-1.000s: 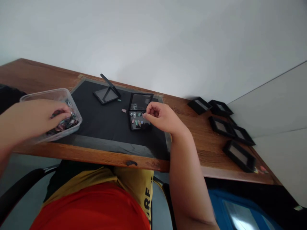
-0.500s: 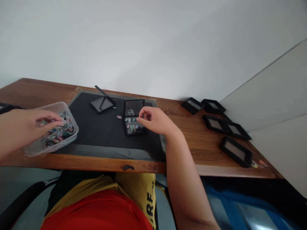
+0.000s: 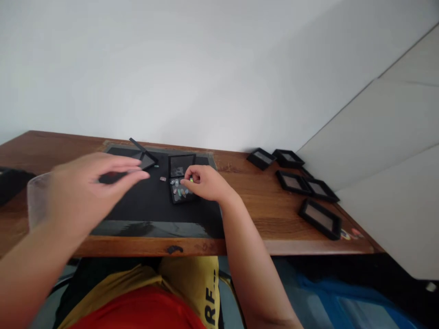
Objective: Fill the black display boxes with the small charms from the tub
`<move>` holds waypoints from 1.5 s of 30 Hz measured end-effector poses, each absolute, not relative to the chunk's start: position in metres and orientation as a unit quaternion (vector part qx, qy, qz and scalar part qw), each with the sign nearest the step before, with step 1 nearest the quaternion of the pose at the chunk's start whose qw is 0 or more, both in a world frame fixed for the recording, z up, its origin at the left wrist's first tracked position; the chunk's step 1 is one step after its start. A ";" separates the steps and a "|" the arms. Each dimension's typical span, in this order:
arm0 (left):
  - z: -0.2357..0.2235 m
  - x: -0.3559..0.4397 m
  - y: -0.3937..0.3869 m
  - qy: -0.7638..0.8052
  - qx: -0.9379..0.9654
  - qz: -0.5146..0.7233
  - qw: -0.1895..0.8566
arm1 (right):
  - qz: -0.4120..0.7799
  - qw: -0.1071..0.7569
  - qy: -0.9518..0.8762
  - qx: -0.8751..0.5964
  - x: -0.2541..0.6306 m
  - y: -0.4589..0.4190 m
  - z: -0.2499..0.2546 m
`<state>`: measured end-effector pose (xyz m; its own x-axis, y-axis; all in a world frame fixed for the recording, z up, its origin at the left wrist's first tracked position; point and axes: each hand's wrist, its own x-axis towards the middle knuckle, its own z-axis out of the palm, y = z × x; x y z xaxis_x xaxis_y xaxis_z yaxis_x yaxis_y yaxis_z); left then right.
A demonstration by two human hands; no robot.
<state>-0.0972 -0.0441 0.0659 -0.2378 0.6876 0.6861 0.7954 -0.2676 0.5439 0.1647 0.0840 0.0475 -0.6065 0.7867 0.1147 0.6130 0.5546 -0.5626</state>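
My right hand [image 3: 205, 182] rests over an open black case [image 3: 179, 183] holding several small coloured stones on the black mat [image 3: 151, 205]. Its fingers are pinched together with a small green bit showing at the fingertips. My left hand [image 3: 85, 187] is raised and blurred in front of the clear plastic tub [image 3: 34, 201], moving across toward the mat. Its fingers are stretched forward. Whether they hold anything is lost in the blur.
A second open black case [image 3: 146, 157] stands at the mat's far left, with two loose stones [image 3: 163, 178] beside it. Several closed black frame boxes [image 3: 320, 212] lie on the wooden table [image 3: 267, 205] at the right. A white wall rises behind.
My left hand has lifted out of the plastic tub and swung right, toward the mat. My right hand stays at the open case. The camera has tilted upward.
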 end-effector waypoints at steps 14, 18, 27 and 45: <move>-0.007 -0.042 0.057 -0.498 -0.598 -0.578 -0.246 | 0.201 0.273 -0.857 -0.388 0.167 0.091 0.043; -0.013 -0.045 0.061 -0.488 -0.592 -0.564 -0.305 | 0.213 0.273 -0.856 -0.384 0.163 0.093 0.039; -0.015 -0.044 0.066 -0.463 -0.572 -0.588 -0.336 | 0.251 0.305 -0.832 -0.389 0.163 0.097 0.033; -0.011 -0.045 0.064 -0.426 -0.526 -0.613 -0.407 | 0.390 0.357 -0.783 -0.328 0.151 0.087 0.030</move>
